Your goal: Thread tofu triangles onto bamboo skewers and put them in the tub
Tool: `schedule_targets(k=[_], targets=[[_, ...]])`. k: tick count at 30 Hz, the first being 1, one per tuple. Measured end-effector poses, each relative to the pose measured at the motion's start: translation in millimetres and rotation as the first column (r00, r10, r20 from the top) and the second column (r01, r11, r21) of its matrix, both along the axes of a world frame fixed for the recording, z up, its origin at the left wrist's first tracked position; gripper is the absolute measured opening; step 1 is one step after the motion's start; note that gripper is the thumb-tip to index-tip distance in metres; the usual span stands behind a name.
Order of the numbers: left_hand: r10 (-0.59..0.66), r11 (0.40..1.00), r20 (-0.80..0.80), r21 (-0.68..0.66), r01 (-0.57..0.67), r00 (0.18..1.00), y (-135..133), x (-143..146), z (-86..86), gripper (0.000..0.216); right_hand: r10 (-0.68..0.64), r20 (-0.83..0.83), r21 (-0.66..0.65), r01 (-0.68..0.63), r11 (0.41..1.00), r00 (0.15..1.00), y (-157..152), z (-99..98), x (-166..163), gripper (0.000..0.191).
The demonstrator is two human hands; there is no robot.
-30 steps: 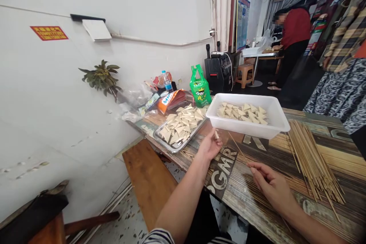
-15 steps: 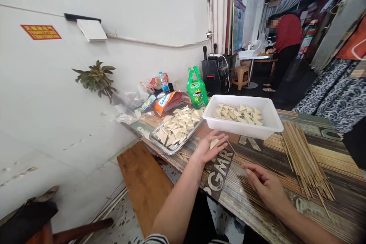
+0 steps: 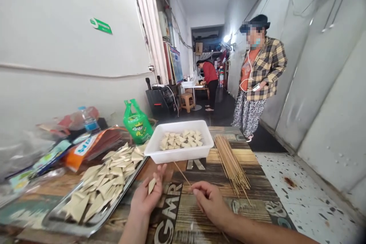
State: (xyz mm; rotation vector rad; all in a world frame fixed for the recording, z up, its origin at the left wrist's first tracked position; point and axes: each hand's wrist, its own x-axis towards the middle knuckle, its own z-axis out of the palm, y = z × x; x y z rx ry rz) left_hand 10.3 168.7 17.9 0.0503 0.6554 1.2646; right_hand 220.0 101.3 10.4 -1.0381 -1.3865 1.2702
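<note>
My left hand point(image 3: 147, 198) lies palm up over the table, fingers loosely curled, with one pale triangular tofu piece point(image 3: 151, 185) resting in it. My right hand point(image 3: 209, 200) pinches the near end of a thin bamboo skewer point(image 3: 182, 174), whose tip points toward the white plastic tub point(image 3: 180, 154). The tub holds several skewered tofu triangles. A metal tray point(image 3: 94, 222) to the left of my hands is heaped with loose tofu triangles point(image 3: 107, 181). A bundle of bare skewers point(image 3: 230, 164) lies to the right of the tub.
A green bag point(image 3: 137, 123), snack packets and a water bottle point(image 3: 89, 120) crowd the table's left side by the wall. A person in a plaid shirt point(image 3: 259, 76) stands in the aisle beyond the table. Another person in red point(image 3: 210, 80) stands at a far table.
The view has swung up and to the right, bringing the aisle and the standing person into sight. My hands keep the tofu piece and the skewer, now closer together.
</note>
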Motion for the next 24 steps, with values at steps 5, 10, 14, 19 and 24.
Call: schedule_targets(k=[5,10,14,19,24], targets=[[-0.075,0.997,-0.247,-0.024,0.071,0.966,13,8,-8.9,0.034,-0.052,0.11,0.049,0.047,0.998,0.993,3,-19.1,6,0.032],[-0.141,0.99,-0.252,-0.049,0.133,0.957,4,18,13.9,0.031,-0.055,0.192,0.032,0.05,0.998,0.98,2,-23.9,22,0.039],[-0.169,0.985,-0.209,0.004,0.174,0.963,-3,5,31.7,0.03,0.029,0.167,-0.02,-0.026,0.999,0.986,7,-24.9,30,0.04],[-0.07,0.987,-0.297,0.117,0.109,0.952,-9,-11,37.3,0.024,0.123,0.199,-0.046,-0.117,0.992,0.972,3,-21.3,28,0.04],[0.018,0.992,-0.335,0.125,0.025,0.942,-13,-5,27.2,0.01,0.085,0.361,0.093,-0.127,0.988,0.929,-5,-12.0,22,0.032]])
